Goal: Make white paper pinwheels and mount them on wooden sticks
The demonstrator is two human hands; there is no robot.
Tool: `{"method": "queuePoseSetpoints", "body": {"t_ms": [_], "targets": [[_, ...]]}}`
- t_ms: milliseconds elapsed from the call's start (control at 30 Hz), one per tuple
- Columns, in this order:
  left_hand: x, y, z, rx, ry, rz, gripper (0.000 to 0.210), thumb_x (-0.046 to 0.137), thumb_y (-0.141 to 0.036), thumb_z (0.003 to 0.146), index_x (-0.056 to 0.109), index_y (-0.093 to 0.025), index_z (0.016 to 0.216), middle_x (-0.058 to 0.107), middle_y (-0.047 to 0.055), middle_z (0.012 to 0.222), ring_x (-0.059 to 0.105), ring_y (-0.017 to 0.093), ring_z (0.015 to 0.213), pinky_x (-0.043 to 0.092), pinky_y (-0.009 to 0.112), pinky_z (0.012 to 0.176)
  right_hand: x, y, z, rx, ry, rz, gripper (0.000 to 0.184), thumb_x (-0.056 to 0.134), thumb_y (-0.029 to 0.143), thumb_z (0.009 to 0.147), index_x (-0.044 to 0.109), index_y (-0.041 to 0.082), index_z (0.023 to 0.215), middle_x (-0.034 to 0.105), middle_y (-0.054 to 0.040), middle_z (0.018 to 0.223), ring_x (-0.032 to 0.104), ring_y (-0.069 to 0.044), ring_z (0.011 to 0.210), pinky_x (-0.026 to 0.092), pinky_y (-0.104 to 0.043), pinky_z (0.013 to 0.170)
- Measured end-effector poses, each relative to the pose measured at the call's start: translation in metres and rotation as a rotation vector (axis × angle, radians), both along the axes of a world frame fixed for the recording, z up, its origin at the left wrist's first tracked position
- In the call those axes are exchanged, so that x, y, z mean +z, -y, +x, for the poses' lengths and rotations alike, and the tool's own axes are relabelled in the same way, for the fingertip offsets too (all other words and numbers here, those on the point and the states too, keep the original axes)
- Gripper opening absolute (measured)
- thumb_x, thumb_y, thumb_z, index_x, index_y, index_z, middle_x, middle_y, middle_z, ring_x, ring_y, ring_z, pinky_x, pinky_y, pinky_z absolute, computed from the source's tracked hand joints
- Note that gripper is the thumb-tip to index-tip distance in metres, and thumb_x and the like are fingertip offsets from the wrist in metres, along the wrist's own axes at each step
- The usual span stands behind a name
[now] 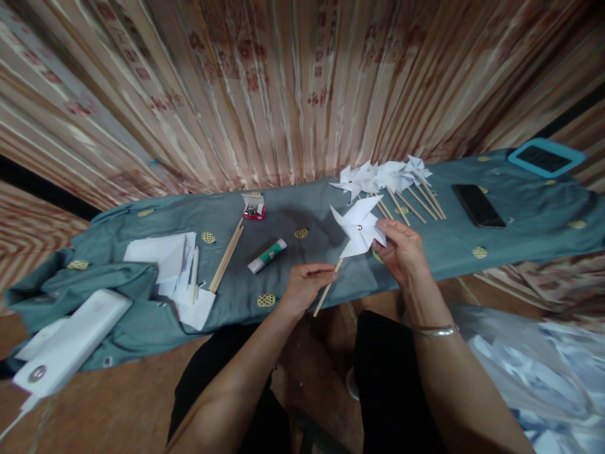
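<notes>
A white paper pinwheel [358, 228] on a thin wooden stick is held up over the front edge of the cloth-covered table. My left hand [308, 285] is closed around its stick, a little below the paper blades, and the stick's lower end sticks out beneath. With thumb and fingers, my right hand [401, 247] pinches a blade on the right side. A silver pin head shows at the pinwheel's centre. Behind it, several finished-looking pinwheels [396, 176] lie in a row, their sticks pointing toward me.
Left of my hands lie a glue stick [267, 256], wooden sticks [227, 257], a red box of pins [254, 207] and white paper sheets [158, 252]. A white power bank [70, 343] rests at far left. Rightward are a black phone [478, 205], a blue-framed tablet [546, 157] and a plastic bag [529, 366].
</notes>
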State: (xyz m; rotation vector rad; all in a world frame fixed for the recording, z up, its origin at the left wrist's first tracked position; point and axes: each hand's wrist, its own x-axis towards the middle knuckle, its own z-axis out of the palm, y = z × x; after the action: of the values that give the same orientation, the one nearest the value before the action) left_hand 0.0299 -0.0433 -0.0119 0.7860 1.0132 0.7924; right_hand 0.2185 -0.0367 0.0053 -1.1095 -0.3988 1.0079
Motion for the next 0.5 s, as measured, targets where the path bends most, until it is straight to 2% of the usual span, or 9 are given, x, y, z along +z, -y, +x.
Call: {"method": "queuePoseSetpoints", "body": {"t_ms": [267,500], "targets": [[-0.001,-0.001,0.000,0.044,-0.004,0.011,0.017,0.081,-0.018,0.048,0.076,-0.019,0.063,0.069,0.000,0.055,0.056,0.010,0.051,0.045,0.022,0.056,-0.001,0.001,-0.005,0.056,0.013,0.079,0.018,0.082,0.021,0.052,0.067,0.017,0.061,0.067,0.0027,0.058,0.060,-0.009,0.050,0.050,-0.019,0.048],[-0.003,-0.006,0.002,0.090,0.007,0.058,0.017,0.082,-0.020,0.048,0.076,-0.018,0.064,0.069,0.001,0.055,0.056,0.010,0.051,0.046,0.023,0.057,-0.004,0.003,-0.011,0.120,-0.023,0.047,0.016,0.079,0.018,0.053,0.065,0.018,0.062,0.067,0.0024,0.060,0.062,-0.009,0.053,0.051,-0.018,0.051]]}}
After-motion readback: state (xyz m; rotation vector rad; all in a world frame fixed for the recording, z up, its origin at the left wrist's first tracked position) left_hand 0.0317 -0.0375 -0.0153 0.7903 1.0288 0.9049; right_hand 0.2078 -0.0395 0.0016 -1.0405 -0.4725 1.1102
